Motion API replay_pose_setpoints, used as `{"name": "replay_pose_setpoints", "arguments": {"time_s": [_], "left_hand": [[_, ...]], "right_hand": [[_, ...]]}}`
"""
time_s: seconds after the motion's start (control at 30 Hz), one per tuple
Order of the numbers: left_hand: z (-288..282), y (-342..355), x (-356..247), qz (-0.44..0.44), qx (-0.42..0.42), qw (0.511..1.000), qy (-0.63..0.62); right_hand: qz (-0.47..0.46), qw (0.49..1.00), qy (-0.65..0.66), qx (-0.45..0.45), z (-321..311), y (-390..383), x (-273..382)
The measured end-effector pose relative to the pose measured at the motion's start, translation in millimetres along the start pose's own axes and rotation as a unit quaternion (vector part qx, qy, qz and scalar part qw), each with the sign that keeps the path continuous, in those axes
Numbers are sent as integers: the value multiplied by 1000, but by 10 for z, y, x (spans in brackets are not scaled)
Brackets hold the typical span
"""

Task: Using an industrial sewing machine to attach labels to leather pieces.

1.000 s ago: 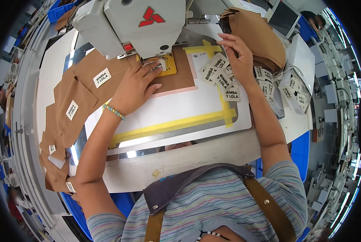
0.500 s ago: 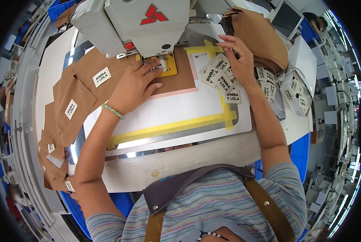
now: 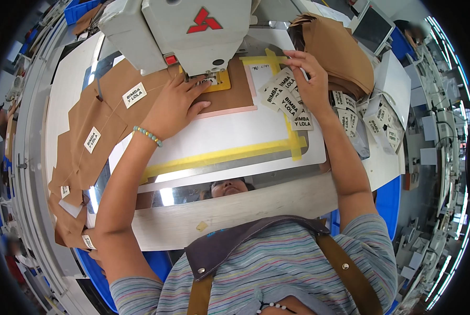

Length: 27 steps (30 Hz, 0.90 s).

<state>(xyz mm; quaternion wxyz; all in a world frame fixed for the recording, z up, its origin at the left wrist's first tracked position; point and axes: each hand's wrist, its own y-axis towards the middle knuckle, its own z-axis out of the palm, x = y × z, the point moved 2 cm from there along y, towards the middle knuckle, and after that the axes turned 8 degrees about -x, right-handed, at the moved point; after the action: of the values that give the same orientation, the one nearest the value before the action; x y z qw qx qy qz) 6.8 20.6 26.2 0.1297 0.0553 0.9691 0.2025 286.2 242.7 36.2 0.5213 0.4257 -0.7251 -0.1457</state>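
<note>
"Whitish worktable (image 3: 166, 226) spans the middle, its near edge just in front of the person's striped shirt (image 3: 266, 252)," one speaker says. "What lies on it?"

"White sheet (image 3: 219, 139), with yellow tape (image 3: 219, 163) along its near, right and far sides," the other answers. "Farther in, a brown piece (image 3: 240, 94) lies under the head of a sewing machine (image 3: 198, 39). On it sits a yellow frame (image 3: 224, 79), with a pale label (image 3: 209, 82) partly showing inside. Pink strips (image 3: 227, 111) line the piece's near and right edges."

"And the left hand (image 3: 176, 105)?"

"Palm down, fingers stretched out close together, thumb held apart. Its fingertips reach the frame's left side, right by the machine head, where room is tight. Nearer the shirt, a broad stretch of sheet opens beside the wrist."

"The right hand (image 3: 312, 80)?"

"Fingers loosely bent and slightly parted, tips at the right end of the far tape, just beside a loose pile of labels (image 3: 287, 100). Whether it touches them cannot be told."

"How crowded is that side?"

"Quite: a stack of brown pieces (image 3: 337, 50) stands just beyond the hand, and a white box (image 3: 395, 79) is farther right."

"And leftward?"

"Overlapping labelled pieces (image 3: 88, 113) run down past the left forearm."
</note>
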Motion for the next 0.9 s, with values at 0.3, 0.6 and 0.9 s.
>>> {"name": "replay_pose_setpoints", "arguments": {"time_s": [0.3, 0.6, 0.9], "left_hand": [[-38, -59, 179, -42, -9, 998, -35], [-262, -358, 588, -120, -4, 987, -106], [-220, -334, 664, -126, -22, 987, -93]], "right_hand": [[-6, 1000, 8, 20, -18, 3, 48], [-138, 962, -89, 218, -38, 39, 650], [-60, 953, -171, 241, 1, 115, 441]]}}
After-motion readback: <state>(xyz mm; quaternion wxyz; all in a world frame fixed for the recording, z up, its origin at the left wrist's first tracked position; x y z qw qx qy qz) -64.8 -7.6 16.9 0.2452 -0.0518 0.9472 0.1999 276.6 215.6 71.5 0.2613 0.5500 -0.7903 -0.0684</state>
